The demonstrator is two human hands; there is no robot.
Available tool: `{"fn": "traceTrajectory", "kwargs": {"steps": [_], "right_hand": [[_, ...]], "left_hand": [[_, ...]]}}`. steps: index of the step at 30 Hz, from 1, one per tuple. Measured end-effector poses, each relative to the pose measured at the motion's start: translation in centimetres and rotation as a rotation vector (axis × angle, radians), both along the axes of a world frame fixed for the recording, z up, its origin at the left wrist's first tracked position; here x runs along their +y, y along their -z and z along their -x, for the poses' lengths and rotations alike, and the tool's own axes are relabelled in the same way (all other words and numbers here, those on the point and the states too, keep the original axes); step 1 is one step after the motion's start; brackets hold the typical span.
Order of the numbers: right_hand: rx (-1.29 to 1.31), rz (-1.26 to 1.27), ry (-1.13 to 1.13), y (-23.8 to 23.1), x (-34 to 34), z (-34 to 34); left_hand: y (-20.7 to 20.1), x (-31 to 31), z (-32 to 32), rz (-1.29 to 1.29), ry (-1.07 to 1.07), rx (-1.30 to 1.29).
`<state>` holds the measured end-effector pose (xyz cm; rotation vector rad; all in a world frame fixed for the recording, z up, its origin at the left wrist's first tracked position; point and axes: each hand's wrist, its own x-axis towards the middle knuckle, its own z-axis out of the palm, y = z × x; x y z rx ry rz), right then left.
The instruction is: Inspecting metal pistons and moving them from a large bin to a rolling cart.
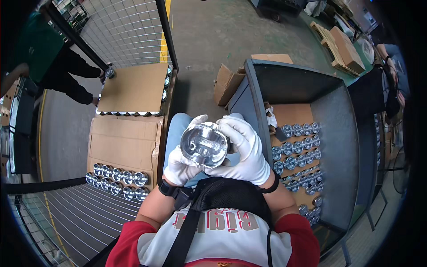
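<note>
In front of my lap I hold a shiny metal engine piston, its round open face with the inner ribs turned up toward me. My left hand, in a white glove, grips its left and lower side. Along its right side are the closed fingers of my right hand, also white-gloved. The underside of the piston and some fingertips are hidden. To my left, two rows of pistons stand on a cardboard sheet. Several rows of pistons sit in the grey metal bin to my right.
Farther left, a cardboard sheet covers more pistons on the wire-mesh cart. A person in dark trousers stands beside it, a hand near a piston. Cardboard flaps stick out by the bin. Another person is at far right.
</note>
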<state>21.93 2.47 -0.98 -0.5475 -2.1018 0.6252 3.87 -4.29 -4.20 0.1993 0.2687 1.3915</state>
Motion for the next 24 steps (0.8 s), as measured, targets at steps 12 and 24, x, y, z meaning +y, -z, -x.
{"fn": "traceTrajectory", "kwargs": {"steps": [12, 24], "right_hand": [[-0.028, 0.031, 0.014, 0.4, 0.0, 0.0], [-0.240, 0.071, 0.181, -5.1, 0.9, -3.4]], "left_hand": [[-0.4, -0.2, -0.2, 0.062, -0.003, -0.050], [-2.2, 2.8, -0.8, -0.208, 0.184, 0.644]]}}
